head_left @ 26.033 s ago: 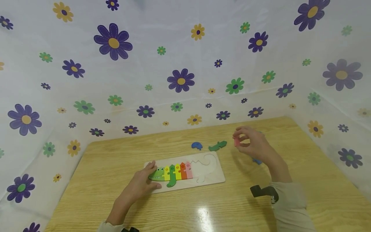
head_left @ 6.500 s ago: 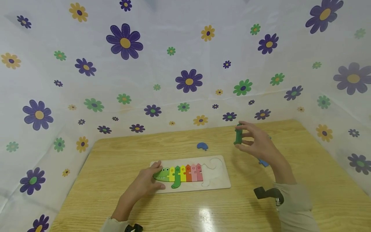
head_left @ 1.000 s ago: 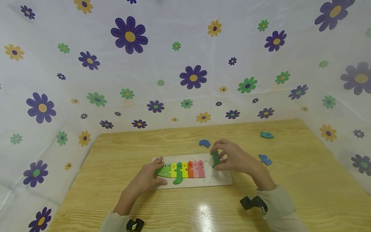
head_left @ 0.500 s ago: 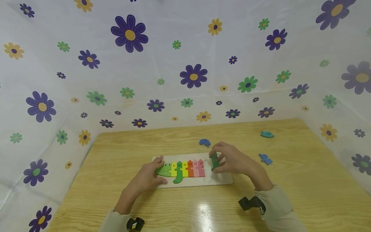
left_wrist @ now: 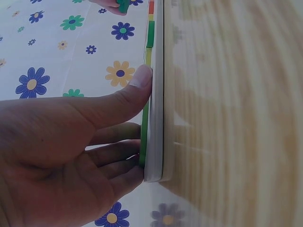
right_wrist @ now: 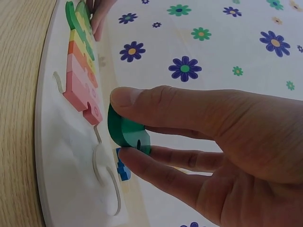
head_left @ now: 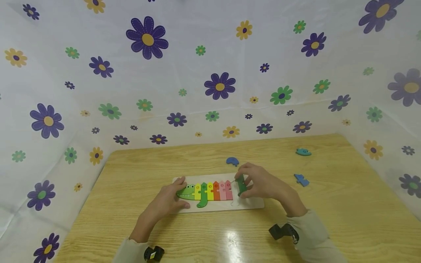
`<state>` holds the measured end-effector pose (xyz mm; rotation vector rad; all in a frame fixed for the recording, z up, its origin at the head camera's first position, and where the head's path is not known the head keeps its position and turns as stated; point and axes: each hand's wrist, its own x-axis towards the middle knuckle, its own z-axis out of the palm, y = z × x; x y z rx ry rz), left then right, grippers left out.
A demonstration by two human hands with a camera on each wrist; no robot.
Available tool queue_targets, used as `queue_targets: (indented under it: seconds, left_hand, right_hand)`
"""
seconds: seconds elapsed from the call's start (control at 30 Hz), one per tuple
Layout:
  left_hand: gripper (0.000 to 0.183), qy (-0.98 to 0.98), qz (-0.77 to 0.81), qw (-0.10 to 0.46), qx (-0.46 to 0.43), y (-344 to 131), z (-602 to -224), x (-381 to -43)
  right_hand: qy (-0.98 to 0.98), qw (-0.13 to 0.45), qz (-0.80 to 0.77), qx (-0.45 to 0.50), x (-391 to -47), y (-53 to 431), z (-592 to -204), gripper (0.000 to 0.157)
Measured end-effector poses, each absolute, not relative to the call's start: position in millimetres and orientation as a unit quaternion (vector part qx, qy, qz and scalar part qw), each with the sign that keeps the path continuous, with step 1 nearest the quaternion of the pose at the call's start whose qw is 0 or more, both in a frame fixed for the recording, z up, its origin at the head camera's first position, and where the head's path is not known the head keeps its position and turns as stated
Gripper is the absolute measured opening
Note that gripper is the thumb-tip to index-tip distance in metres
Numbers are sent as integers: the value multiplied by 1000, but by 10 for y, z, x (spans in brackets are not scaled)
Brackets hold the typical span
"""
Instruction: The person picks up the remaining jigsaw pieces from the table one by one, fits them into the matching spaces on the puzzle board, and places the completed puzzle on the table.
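A wooden crocodile puzzle board (head_left: pixel 210 178) lies on the table, its left part filled from the green crocodile head (head_left: pixel 186 193) to two pink pieces (head_left: pixel 225 193). My left hand (head_left: pixel 166 199) rests on the board's left end, thumb near the front edge and fingers by the head. In the left wrist view, thumb and fingertips touch the surface. My right hand (head_left: pixel 263 182) pinches a green puzzle piece (head_left: pixel 241 185) between thumb and fingers, upright just above the outlined bare part of the board. The right wrist view shows this green piece (right_wrist: pixel 125 127) tilted beside the pink ones.
A blue curved piece (head_left: pixel 232 161) lies behind the board. To the right are another blue piece (head_left: pixel 301 180) and a teal piece (head_left: pixel 303 152). A white flowered cloth (head_left: pixel 184 73) stands around the back and sides of the wooden table (head_left: pixel 204 233).
Since the oldest frame a second pink piece has joined the row, and the right hand has picked up the green piece. Over the last second it has moved slightly left, towards the pink pieces.
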<state>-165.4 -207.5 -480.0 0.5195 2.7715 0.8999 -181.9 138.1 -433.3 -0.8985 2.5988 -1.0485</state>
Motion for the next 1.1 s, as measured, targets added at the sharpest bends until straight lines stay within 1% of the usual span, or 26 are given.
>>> queue_targets:
  seconds: [1.1]
  left_hand:
    - [78, 932, 304, 91, 173, -2074, -4824, -1663]
  right_hand:
    - [891, 134, -333, -277, -1818, 1253, -4417, 46]
